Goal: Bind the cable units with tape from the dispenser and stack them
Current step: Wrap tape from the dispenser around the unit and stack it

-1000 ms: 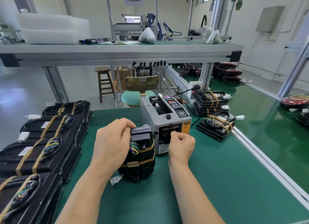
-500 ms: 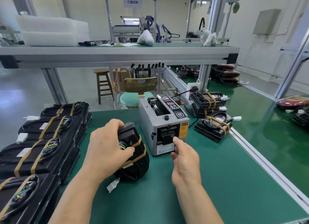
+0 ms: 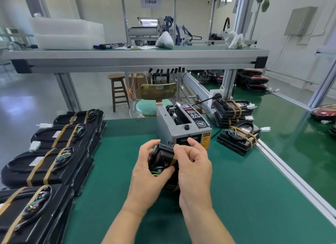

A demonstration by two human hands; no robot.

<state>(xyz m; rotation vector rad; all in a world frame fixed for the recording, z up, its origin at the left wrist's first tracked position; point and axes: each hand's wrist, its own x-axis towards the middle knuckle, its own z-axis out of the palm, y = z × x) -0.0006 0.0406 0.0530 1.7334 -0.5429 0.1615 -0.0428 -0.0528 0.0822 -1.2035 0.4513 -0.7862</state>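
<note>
Both hands point(image 3: 145, 178) point(image 3: 195, 171) grip a taped cable unit point(image 3: 161, 160) before the dispenser point(image 3: 183, 129)

Bright even indoor light, soft shadows, sharp centre, wide-angle bending at edges

On my feed the left hand point(image 3: 147, 172) and right hand point(image 3: 194, 169) are both bare. Behind them the left forearm point(image 3: 125, 223) and right forearm point(image 3: 205, 223) are bare too, uncovered right down to the lower edge of my view.

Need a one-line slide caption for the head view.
Left hand and right hand grip a tape-bound black cable unit before the tape dispenser.
</note>
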